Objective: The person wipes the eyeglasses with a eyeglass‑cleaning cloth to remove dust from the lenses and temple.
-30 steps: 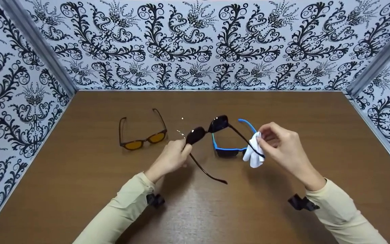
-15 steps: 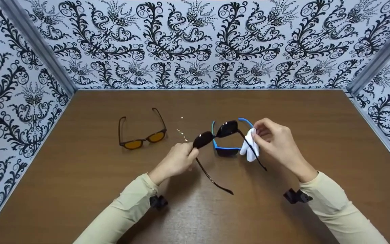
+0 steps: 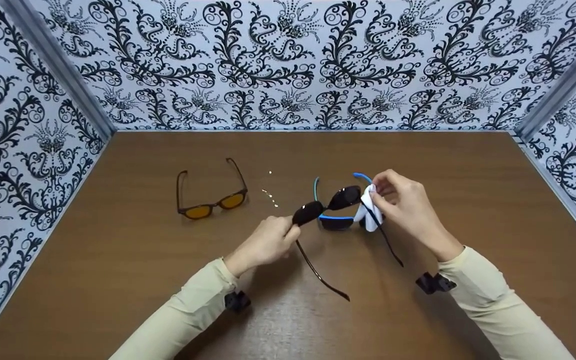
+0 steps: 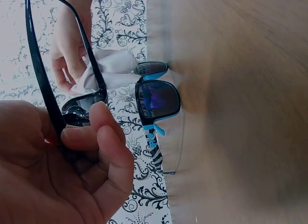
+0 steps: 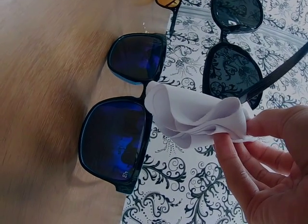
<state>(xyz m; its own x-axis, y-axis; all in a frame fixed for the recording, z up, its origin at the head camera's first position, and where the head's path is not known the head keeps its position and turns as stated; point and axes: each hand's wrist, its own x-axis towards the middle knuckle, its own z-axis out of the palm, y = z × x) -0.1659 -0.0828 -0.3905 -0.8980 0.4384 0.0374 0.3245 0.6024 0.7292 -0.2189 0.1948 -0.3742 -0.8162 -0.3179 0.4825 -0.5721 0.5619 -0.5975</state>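
Observation:
My left hand (image 3: 267,242) grips black sunglasses (image 3: 344,198) by the corner of the frame where one temple arm begins. They are held up with both arms unfolded toward me. Between the thumb and fingers of my right hand (image 3: 409,209) is a crumpled white cloth (image 5: 192,115), close by the far lens of these sunglasses. Beneath, on the table, lie blue-and-black sunglasses (image 3: 336,223) with dark lenses facing me, partly hidden by the held pair and the cloth. The left wrist view shows their mirrored lens (image 4: 159,99) below the cloth.
Brown glasses (image 3: 212,209) with orange lenses lie on the left of the wooden table (image 3: 133,280), arms pointing away. Small light reflections show between them and the blue pair. Patterned walls (image 3: 288,65) enclose the table at the back and sides.
My left hand has moved right and toward me with the black sunglasses. My right hand has shifted slightly left with the cloth, so the far lens and cloth are closer together.

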